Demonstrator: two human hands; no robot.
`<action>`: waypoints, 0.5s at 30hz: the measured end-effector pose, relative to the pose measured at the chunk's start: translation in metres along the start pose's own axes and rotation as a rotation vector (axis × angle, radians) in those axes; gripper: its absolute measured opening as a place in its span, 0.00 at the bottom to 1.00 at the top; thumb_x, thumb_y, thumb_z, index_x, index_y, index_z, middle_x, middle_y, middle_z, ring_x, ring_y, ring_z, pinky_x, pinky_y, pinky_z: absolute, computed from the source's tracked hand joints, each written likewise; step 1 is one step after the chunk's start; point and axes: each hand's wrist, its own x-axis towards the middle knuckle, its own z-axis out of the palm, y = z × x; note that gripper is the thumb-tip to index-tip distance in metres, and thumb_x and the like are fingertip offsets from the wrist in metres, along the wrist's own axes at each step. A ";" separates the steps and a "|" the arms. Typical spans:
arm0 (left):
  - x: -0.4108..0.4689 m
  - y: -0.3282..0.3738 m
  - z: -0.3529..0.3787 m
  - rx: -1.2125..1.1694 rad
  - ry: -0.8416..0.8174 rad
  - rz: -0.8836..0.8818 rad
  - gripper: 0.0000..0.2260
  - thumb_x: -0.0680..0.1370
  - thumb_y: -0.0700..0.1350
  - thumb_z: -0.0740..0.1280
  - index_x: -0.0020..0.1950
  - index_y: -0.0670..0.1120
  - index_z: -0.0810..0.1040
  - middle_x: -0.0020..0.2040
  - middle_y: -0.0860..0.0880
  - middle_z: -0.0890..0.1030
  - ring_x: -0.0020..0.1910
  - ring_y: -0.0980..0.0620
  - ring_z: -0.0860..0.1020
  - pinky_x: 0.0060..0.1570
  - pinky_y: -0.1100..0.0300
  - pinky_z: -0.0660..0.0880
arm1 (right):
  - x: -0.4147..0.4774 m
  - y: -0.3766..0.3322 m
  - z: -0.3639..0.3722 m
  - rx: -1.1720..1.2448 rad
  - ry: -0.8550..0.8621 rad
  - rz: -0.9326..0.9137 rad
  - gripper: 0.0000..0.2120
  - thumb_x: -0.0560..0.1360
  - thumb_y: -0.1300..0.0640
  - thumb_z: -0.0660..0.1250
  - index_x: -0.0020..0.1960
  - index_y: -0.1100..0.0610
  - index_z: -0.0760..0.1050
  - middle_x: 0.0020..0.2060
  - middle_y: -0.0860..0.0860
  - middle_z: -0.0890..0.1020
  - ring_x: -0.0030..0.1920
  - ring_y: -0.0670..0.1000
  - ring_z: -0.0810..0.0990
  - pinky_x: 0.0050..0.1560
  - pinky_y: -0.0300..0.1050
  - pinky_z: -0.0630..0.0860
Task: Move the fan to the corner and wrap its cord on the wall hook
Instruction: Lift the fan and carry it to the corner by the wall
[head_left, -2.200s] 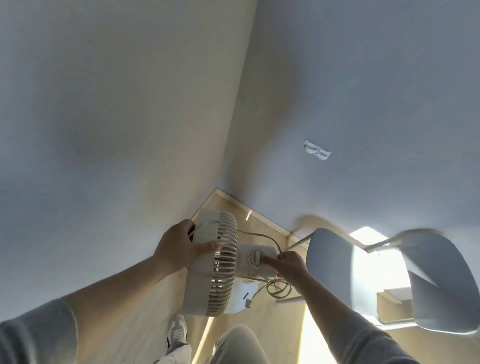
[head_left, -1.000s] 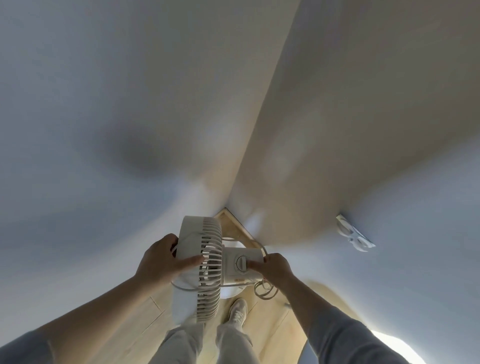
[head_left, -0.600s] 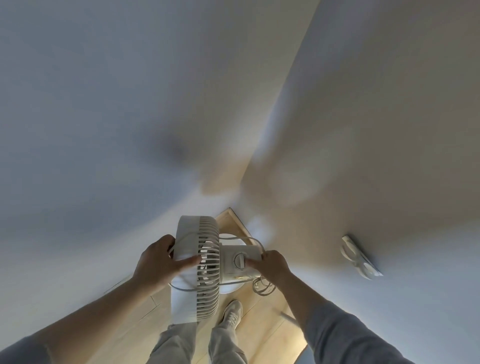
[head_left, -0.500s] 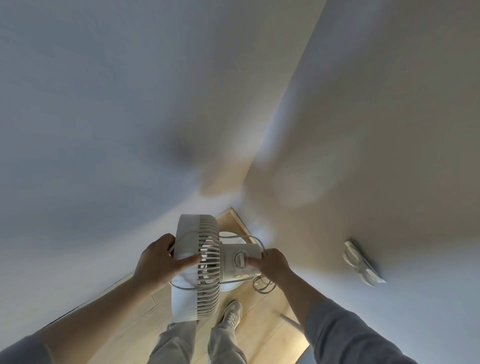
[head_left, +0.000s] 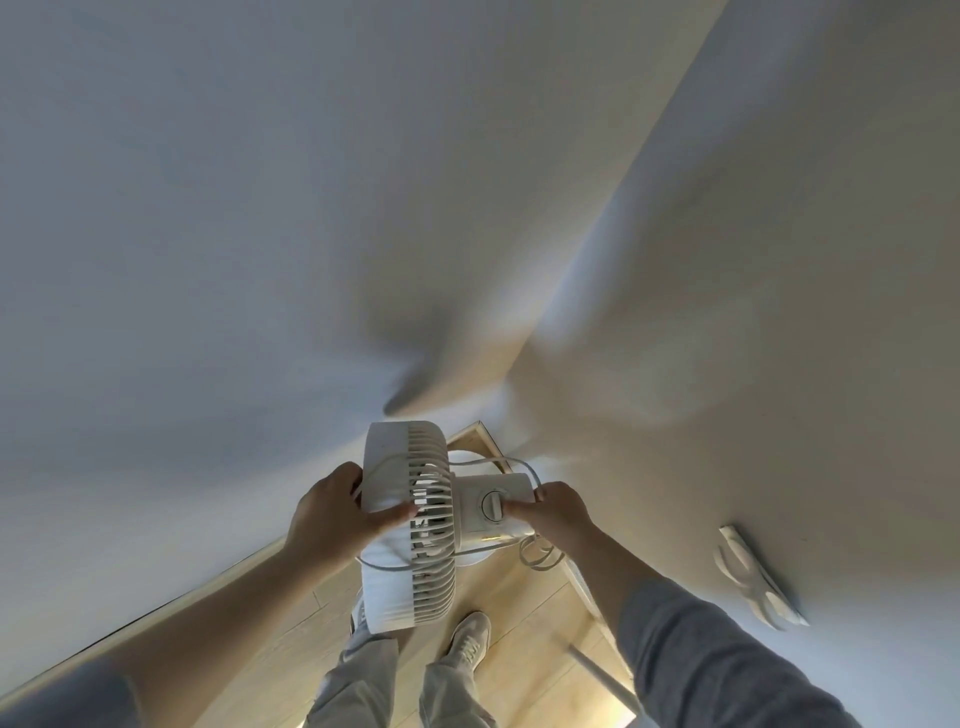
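Change: since the earliest frame the grey chair has gone from view and the corner of the two walls now stands straight ahead; the hook has moved to the near right.
Left hand (head_left: 337, 519): curled on the round white plastic fan (head_left: 410, 525), thumb across the front grille, fingers behind the rim.
Fan: held in the air over the pale wooden floor (head_left: 524, 597), between both hands, near the corner.
Right hand (head_left: 558, 512): closed on the fan's motor housing, beside the dial.
White cord (head_left: 540, 556): hangs in loose loops under the right hand.
White wall hook (head_left: 756, 584): on the right wall, well apart from the fan.
Advice: I would lower the fan level with both hands and keep the cord free from the feet.
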 end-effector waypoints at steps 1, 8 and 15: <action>0.000 -0.001 0.000 -0.002 0.002 0.000 0.23 0.64 0.63 0.74 0.45 0.47 0.74 0.41 0.50 0.80 0.40 0.52 0.78 0.39 0.54 0.79 | 0.001 -0.001 -0.001 -0.009 0.003 -0.005 0.15 0.67 0.48 0.73 0.29 0.52 0.71 0.27 0.48 0.73 0.30 0.46 0.73 0.31 0.36 0.67; 0.004 -0.002 0.004 0.039 0.025 -0.005 0.24 0.64 0.65 0.72 0.45 0.47 0.73 0.39 0.52 0.79 0.39 0.52 0.78 0.39 0.53 0.79 | 0.012 -0.004 -0.008 -0.045 -0.030 -0.007 0.14 0.68 0.48 0.73 0.34 0.57 0.74 0.27 0.49 0.73 0.29 0.46 0.72 0.31 0.36 0.67; 0.005 -0.003 0.004 0.074 -0.009 -0.036 0.24 0.65 0.65 0.71 0.46 0.48 0.72 0.39 0.52 0.78 0.39 0.52 0.77 0.40 0.54 0.79 | 0.009 -0.005 -0.002 -0.046 -0.025 -0.006 0.15 0.69 0.45 0.70 0.33 0.56 0.74 0.27 0.48 0.72 0.30 0.45 0.71 0.29 0.35 0.64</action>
